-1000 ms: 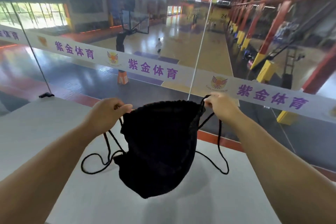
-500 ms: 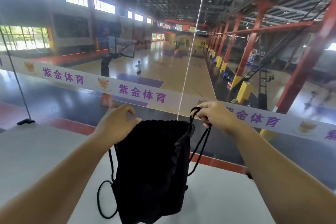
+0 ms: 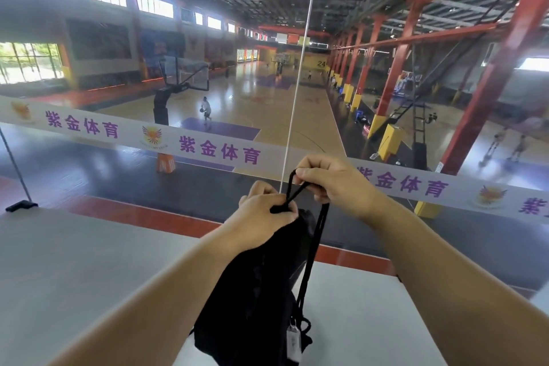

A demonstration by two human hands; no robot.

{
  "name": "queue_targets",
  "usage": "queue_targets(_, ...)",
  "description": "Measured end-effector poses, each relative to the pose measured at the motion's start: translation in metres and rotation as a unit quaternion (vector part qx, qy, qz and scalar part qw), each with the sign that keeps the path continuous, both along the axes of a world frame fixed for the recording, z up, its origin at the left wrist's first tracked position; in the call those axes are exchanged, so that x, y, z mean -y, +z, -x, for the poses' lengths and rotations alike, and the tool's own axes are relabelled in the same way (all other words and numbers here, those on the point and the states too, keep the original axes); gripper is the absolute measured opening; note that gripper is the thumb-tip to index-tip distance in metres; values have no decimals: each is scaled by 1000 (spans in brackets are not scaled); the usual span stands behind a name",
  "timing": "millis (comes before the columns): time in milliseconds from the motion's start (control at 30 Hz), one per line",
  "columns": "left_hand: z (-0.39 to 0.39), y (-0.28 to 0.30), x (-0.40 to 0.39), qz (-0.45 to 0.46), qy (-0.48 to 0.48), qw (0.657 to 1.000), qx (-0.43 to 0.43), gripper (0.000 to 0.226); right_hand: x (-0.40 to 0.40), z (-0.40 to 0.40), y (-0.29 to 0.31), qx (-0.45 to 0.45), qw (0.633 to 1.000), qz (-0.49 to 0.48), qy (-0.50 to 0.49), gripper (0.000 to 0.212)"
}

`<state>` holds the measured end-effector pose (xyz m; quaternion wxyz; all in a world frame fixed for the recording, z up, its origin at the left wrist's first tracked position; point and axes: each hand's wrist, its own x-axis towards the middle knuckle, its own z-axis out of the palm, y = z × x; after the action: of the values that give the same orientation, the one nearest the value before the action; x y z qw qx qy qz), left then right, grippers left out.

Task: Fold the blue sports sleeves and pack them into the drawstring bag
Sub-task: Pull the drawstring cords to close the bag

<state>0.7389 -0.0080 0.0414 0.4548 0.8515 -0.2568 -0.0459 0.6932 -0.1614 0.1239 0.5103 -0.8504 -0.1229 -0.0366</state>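
bench point(image 3: 89, 261) is the grey slab spanning the lower frame, ending at a glass railing with a basketball hall beyond. No blue sleeves visible anywhere; if they're packed, they're hidden inside the bag, can't confirm.

drawstring bag point(image 3: 255, 291): black, hanging below both hands with its long axis near vertical, neck up, body trailing down toward the camera. Bottom runs off the frame edge, so can't tell if it rests on the bench or hangs free. Small white tag point(image 3: 293, 341) near its lower right edge.

left hand point(image 3: 264, 220): fingers curled round the bunched neck of the bag, gripping it at the top. It's the hand directly on the fabric, so the nearer one to the bag body.

right hand point(image 3: 332, 184): just beside and slightly above the left, up and to the right, pinching the black cord point(image 3: 312, 249) loop. One run of cord goes short and taut from this hand to the neck; the rest drops down the bag's right side.

Judgement: neck looks cinched nearly closed. Next pull would go along the cord line, right hand away from left, up-right, left anchoring the neck. Risk: cord slack snagging down by the tag.
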Motion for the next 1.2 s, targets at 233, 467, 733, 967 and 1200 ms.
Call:
queue_targets(233, -22, -15, -18, -159, 21, 979, 126, 12, 62, 10, -33, 65, 951, 184, -238, 35)
queue_targets(467, -31, -21, -9, -229, 55, 943, 236, 17, 84, 16, -69, -79, 945, 237, -211, 25)
queue_targets(733, -19, -9, 12, -300, 13, 908, 293, 24, 18, -10, -88, -94, 975, 184, -86, 44)
queue_targets(967, -22, -10, -1, -312, 19, 906, 287, 25, 4, -14, -76, -69, 987, 132, -67, 18)
queue_targets(1200, -23, -15, -16, -307, 13, 912, 273, 21, 20, -7, -77, -57, 976, 172, -122, 27)
